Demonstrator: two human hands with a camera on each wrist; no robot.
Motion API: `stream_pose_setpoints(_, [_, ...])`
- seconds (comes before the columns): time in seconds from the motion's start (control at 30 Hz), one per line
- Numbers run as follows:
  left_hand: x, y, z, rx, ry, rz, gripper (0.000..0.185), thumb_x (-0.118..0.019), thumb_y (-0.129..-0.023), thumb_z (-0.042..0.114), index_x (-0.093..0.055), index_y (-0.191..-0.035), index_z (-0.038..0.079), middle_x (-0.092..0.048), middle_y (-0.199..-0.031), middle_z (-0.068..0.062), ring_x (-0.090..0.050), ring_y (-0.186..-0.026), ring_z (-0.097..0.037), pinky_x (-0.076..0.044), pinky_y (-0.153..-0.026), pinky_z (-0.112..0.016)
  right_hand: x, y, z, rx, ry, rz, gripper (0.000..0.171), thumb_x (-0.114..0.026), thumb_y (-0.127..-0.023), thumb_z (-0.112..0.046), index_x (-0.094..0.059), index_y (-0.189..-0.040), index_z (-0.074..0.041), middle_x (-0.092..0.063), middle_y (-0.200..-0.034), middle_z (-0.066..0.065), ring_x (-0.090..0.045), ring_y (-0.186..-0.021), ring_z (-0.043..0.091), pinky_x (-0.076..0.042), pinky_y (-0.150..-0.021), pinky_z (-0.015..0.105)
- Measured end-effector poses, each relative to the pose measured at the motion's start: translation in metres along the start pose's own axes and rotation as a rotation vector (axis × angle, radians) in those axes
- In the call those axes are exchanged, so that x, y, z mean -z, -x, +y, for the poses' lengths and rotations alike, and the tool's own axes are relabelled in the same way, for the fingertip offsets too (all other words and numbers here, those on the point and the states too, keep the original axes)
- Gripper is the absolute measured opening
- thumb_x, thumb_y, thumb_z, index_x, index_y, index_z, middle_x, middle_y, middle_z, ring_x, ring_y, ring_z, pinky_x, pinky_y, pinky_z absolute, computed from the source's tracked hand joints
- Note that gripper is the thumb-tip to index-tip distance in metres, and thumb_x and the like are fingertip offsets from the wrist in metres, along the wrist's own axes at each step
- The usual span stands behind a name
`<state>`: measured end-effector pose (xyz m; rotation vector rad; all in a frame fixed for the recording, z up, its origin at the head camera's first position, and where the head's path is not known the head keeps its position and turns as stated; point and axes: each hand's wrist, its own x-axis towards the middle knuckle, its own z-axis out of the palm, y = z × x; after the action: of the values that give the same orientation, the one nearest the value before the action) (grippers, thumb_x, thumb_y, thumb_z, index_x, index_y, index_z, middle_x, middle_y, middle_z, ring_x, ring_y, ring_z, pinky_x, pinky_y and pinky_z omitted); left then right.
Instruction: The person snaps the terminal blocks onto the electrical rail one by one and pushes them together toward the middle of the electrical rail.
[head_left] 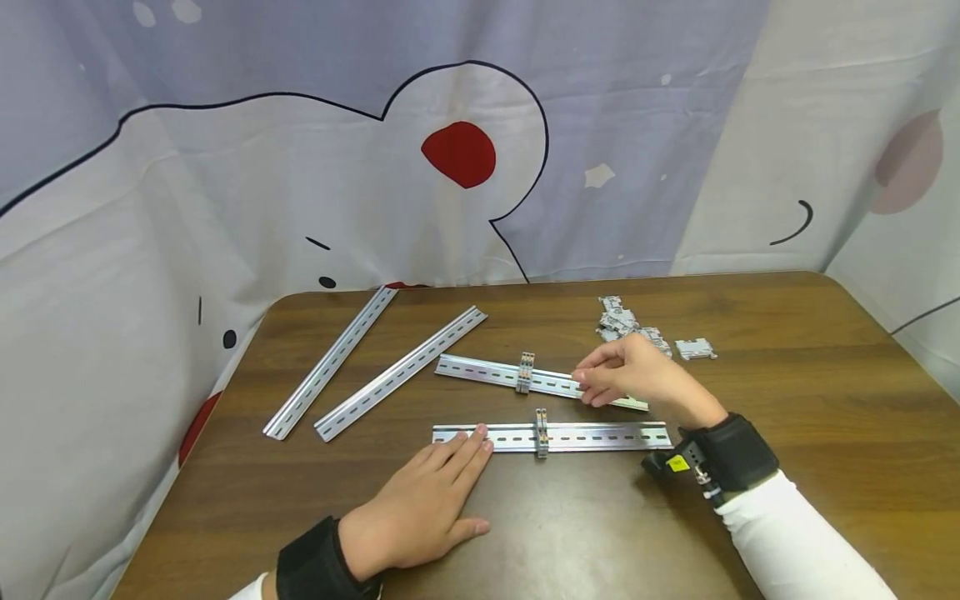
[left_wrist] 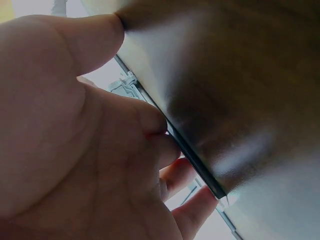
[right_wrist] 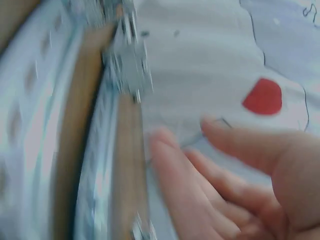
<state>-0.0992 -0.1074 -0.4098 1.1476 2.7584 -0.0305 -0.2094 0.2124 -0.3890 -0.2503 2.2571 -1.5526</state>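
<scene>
My left hand lies with straight fingers on the left end of the nearest slotted metal DIN rail. A small cluster of grey terminal blocks sits across that rail, right of the fingertips. Behind it, a second DIN rail bears another group of terminal blocks. My right hand is over the right part of this second rail and hides some of it. In the blurred right wrist view, the thumb and fingers of my right hand stand apart, with nothing visible between them.
Two bare DIN rails, one outer and one inner, lie slanted at the left of the wooden table. A pile of loose terminal blocks is at the back right, with a single block beside it.
</scene>
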Motion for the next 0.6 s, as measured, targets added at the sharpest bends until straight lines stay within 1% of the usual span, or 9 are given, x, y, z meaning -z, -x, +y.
stream_pose_setpoints(0.03, [0.0,0.0,0.0,0.001,0.002,-0.002,0.079,-0.039,-0.098,0.058,-0.023,-0.155,0.006,-0.014,-0.163,-0.013,-0.022,-0.147,-0.03,-0.027,-0.115,-0.045,0.006,0.0,0.0,0.013,0.024,0.079,0.034,-0.071,-0.09,-0.017,-0.066,-0.11,0.011,-0.071,-0.096,0.026,-0.072,-0.082,0.037,-0.058,-0.073,0.046])
stream_pose_setpoints(0.1, [0.0,0.0,0.0,0.003,0.004,-0.003,0.079,-0.039,-0.098,0.059,-0.023,-0.155,0.006,-0.013,-0.163,-0.012,-0.022,-0.147,-0.03,-0.027,-0.115,-0.045,0.019,0.001,0.001,0.056,0.121,0.264,0.029,-0.07,-0.09,-0.017,-0.068,-0.104,0.009,-0.072,-0.087,0.023,-0.072,-0.071,0.032,-0.059,-0.066,0.042])
stream_pose_setpoints(0.2, [0.0,0.0,0.0,0.004,0.003,-0.008,0.079,-0.038,-0.098,0.059,-0.023,-0.155,0.006,-0.013,-0.163,-0.012,-0.022,-0.147,-0.03,-0.027,-0.115,-0.045,0.037,0.003,0.007,0.134,0.363,0.535,0.021,-0.069,-0.09,-0.017,-0.072,-0.094,0.004,-0.072,-0.075,0.016,-0.07,-0.06,0.024,-0.058,-0.058,0.036])
stream_pose_setpoints(0.27, [0.0,0.001,0.0,0.003,-0.001,-0.009,0.079,-0.038,-0.098,0.059,-0.022,-0.155,0.007,-0.013,-0.163,-0.012,-0.022,-0.147,-0.03,-0.027,-0.115,-0.045,0.048,0.004,0.013,0.154,0.533,0.661,0.018,-0.07,-0.089,-0.018,-0.074,-0.089,0.0,-0.072,-0.071,0.013,-0.068,-0.06,0.023,-0.054,-0.06,0.036])
stream_pose_setpoints(0.3, [0.0,0.001,0.0,0.002,-0.001,-0.009,0.079,-0.038,-0.098,0.059,-0.022,-0.155,0.006,-0.013,-0.163,-0.012,-0.022,-0.147,-0.03,-0.027,-0.115,-0.045,0.052,0.004,0.016,0.147,0.596,0.694,0.018,-0.07,-0.088,-0.018,-0.074,-0.088,0.0,-0.072,-0.073,0.013,-0.067,-0.064,0.026,-0.052,-0.063,0.038])
stream_pose_setpoints(0.33, [0.0,0.001,0.0,0.002,-0.003,-0.009,0.079,-0.038,-0.098,0.059,-0.022,-0.155,0.006,-0.014,-0.163,-0.012,-0.022,-0.147,-0.03,-0.027,-0.115,-0.045,0.056,0.003,0.019,0.136,0.648,0.708,0.019,-0.071,-0.088,-0.019,-0.074,-0.089,0.0,-0.073,-0.075,0.013,-0.067,-0.069,0.029,-0.05,-0.066,0.042])
stream_pose_setpoints(0.4, [0.0,0.001,0.0,0.002,-0.003,-0.011,0.079,-0.038,-0.098,0.059,-0.022,-0.155,0.007,-0.013,-0.163,-0.012,-0.022,-0.147,-0.03,-0.027,-0.115,-0.045,0.061,0.002,0.025,0.095,0.701,0.691,0.024,-0.072,-0.087,-0.022,-0.073,-0.092,0.001,-0.073,-0.082,0.015,-0.065,-0.08,0.036,-0.047,-0.071,0.049])
stream_pose_setpoints(0.47, [0.0,0.001,0.001,0.003,-0.002,-0.01,0.08,-0.039,-0.098,0.059,-0.022,-0.155,0.007,-0.013,-0.163,-0.012,-0.022,-0.147,-0.03,-0.027,-0.115,-0.046,0.065,-0.001,0.03,0.055,0.724,0.632,0.029,-0.072,-0.086,-0.023,-0.071,-0.098,0.003,-0.072,-0.088,0.017,-0.065,-0.088,0.04,-0.047,-0.076,0.054])
stream_pose_setpoints(0.6, [0.0,0.0,0.001,0.008,-0.001,-0.01,0.08,-0.039,-0.098,0.06,-0.022,-0.155,0.007,-0.013,-0.163,-0.012,-0.022,-0.147,-0.03,-0.027,-0.115,-0.046,0.069,-0.006,0.038,0.003,0.738,0.537,0.04,-0.073,-0.086,-0.024,-0.066,-0.109,0.007,-0.07,-0.099,0.022,-0.062,-0.097,0.044,-0.047,-0.081,0.056])
